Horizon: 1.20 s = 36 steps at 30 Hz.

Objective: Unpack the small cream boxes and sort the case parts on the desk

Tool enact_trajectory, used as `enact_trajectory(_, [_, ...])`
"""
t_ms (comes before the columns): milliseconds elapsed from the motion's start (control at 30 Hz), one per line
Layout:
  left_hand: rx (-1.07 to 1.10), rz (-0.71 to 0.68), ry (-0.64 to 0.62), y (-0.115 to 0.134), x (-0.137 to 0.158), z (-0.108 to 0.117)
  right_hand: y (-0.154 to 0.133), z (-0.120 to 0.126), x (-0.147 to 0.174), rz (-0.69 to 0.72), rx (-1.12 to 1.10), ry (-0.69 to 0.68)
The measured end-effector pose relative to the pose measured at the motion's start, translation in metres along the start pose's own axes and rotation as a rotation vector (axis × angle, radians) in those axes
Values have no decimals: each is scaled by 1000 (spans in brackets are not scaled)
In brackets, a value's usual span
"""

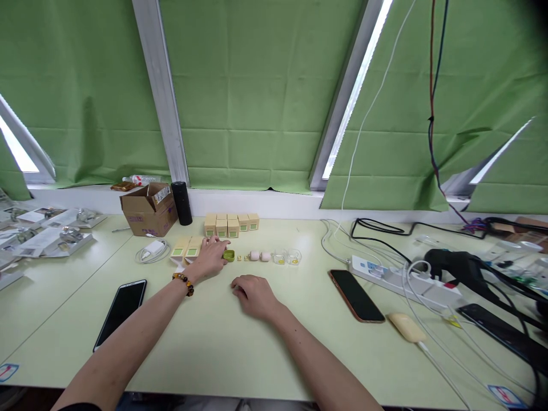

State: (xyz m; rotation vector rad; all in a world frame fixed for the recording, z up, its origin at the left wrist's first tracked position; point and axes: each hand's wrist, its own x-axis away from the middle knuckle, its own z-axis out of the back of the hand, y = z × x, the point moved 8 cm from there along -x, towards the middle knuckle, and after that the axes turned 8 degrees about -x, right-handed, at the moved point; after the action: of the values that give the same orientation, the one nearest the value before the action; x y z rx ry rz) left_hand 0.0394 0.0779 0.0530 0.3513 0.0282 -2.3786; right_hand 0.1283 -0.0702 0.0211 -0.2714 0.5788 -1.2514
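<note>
The left hand [209, 260], wearing a brown-and-amber beaded bracelet [184, 283], reached between two cream cardboard boxes with green panels [192, 249] and a small olive-green square tub [229, 256]; its fingers were bent, but whether they pinched anything could not be told. The right hand [253, 295] lay nearer the person on the pale green tabletop [214, 342], fingers loosely curled, their grip hidden. The tub stood just beside the left fingertips, in line with two pale pink rounded pieces [260, 256] and clear plastic containers [293, 257] to its right
</note>
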Motion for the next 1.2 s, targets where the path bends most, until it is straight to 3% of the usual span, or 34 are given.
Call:
enact_trajectory(300, [-37,80,120,-18,-18,23,-2,2,1,7,-9,-4])
enact_trajectory(433, [-75,119,180,-27,-38,32,-2,2,1,-2,-19,-4])
enact_trajectory(533, [-111,75,186,-18,-60,32,-2,2,1,-11,-19,-7])
enact_trajectory(867, [-157,-40,110,39,-146,-2,-4,4,1,-11,-11,-18])
enact_trajectory(1200, [-184,5,54,42,-165,-30,-2,1,0,7,-8,-6])
